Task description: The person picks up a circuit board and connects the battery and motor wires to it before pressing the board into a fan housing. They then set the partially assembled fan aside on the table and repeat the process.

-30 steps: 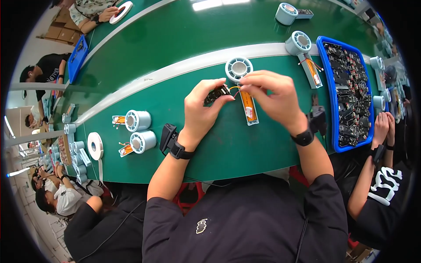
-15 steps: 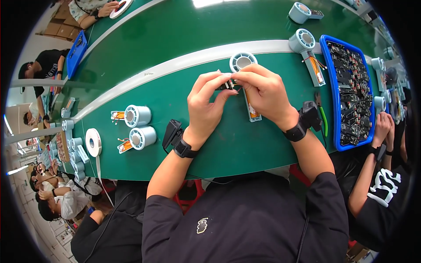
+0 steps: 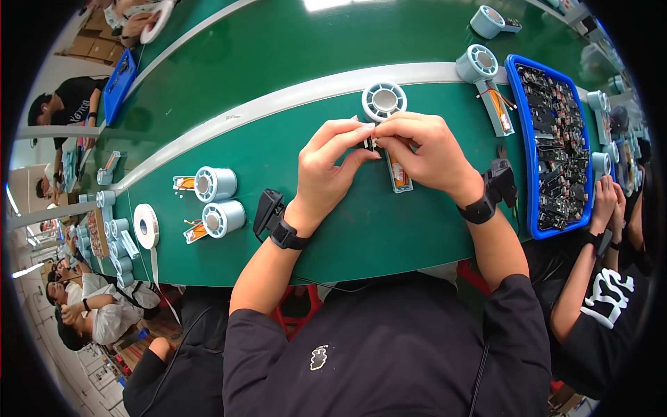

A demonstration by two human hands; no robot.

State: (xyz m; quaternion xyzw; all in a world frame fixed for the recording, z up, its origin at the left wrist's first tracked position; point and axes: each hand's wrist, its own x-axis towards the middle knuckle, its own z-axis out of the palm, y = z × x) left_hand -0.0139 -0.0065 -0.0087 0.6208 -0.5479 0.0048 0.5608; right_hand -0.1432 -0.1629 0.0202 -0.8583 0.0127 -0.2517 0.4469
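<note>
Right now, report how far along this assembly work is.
Done, apparently: two pale-blue round units lie aside on the green table. In hand: left hand and right hand pinch a small dark part. Left: the blue tray holds many dark parts.
</note>
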